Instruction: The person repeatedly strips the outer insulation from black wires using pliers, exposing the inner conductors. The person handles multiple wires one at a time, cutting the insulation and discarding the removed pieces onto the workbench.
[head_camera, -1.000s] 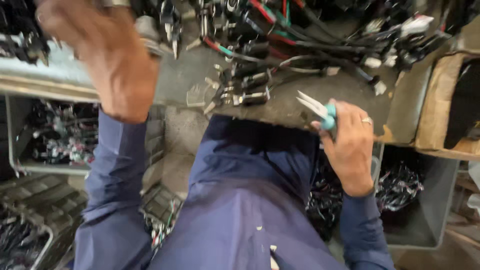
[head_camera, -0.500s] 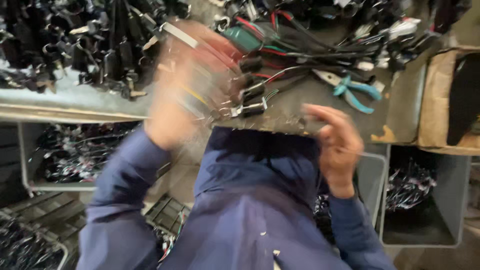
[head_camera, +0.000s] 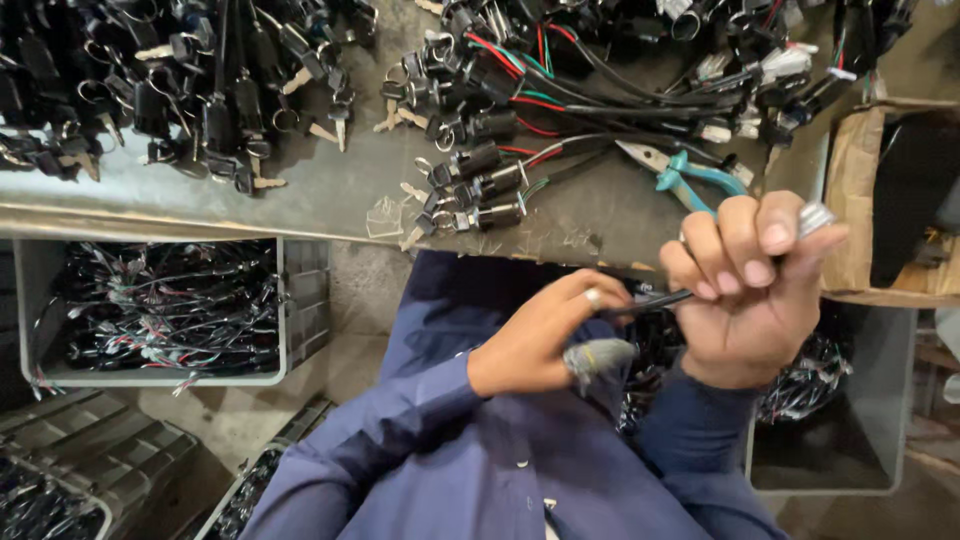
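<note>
Right hand (head_camera: 755, 290) was curled into a fist around a thin black cable (head_camera: 655, 300); a small silvery metal cap (head_camera: 815, 215) showed at the top of the fist, between thumb and forefinger. Left hand (head_camera: 535, 340) pinched the same cable with thumb and forefinger, a ring on one finger; a grey, blurred plug-like end (head_camera: 597, 357) hung below its fingers. Both hands were held off the worktop (head_camera: 330, 195), just in front of its near edge, above the dark blue shirt.

Worktop: dull grey sheet metal, scuffed. Near the right end of the near edge lay pliers (head_camera: 680, 172) with teal plastic grips and bare steel jaws, partly hidden by the right fist. At mid-edge sat a row of black cylindrical lock switches (head_camera: 480, 185) with red, green and black leads. Toward the far left corner, a heap of black-headed keys (head_camera: 190, 90) on rings.

Below the edge on the left, a grey plastic bin (head_camera: 150, 310) held tangled thin wires. At the right edge stood a brown cardboard box (head_camera: 860, 200).
</note>
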